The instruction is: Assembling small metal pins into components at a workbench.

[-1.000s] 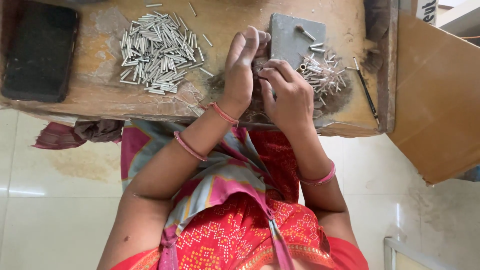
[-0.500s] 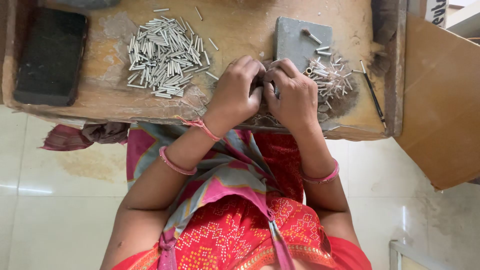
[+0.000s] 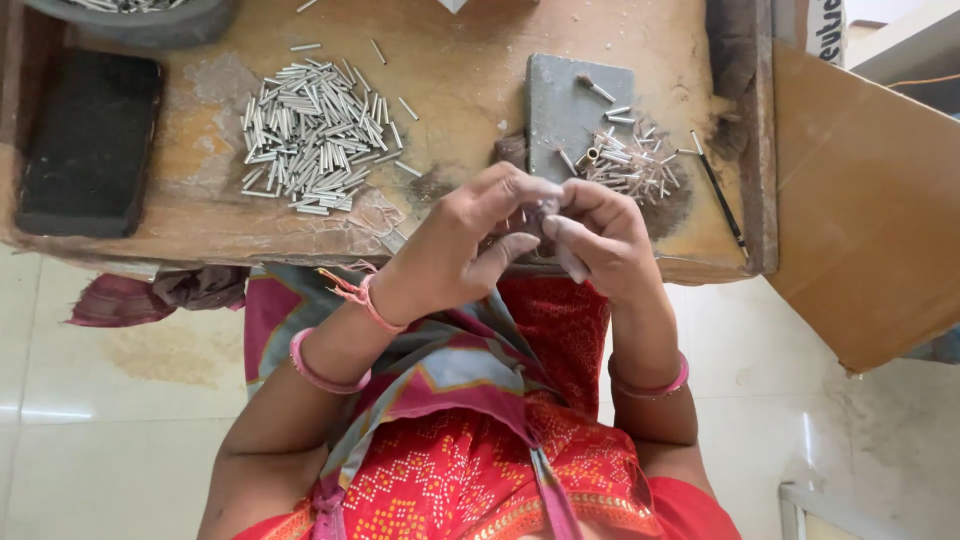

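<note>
We see both hands brought together just above the near edge of the wooden counter (image 3: 470, 60), the left hand (image 3: 455, 250) and the right hand (image 3: 600, 235) with their fingertips meeting around one small piece (image 3: 548, 208) that is mostly hidden between them; we cannot tell exactly what it is, though it looks like one of the little metal tubes. Both hands appear pinched on it, the left with thumb and forefinger curled in, the right closing from the other side. As for progress, we judge the work to be somewhere in the middle. A large, fairly tidy heap of silver tubes (image 3: 310, 135) lies on the counter to the left, well apart from the hands, and a smaller, looser scatter of tubes (image 3: 625, 165) lies to the right, partly on and beside a grey slab (image 3: 565, 100). Which pile holds finished pieces and which holds raw ones we cannot tell, but since both hold plenty, a good share seems done and a good share seems left. A thin dark rod (image 3: 720, 205) rests by the right-hand scatter, untouched. A black rectangular block (image 3: 90, 140) sits at the far left, and the rim of a grey bowl (image 3: 150, 25) with more tubes shows at the top edge.
</note>
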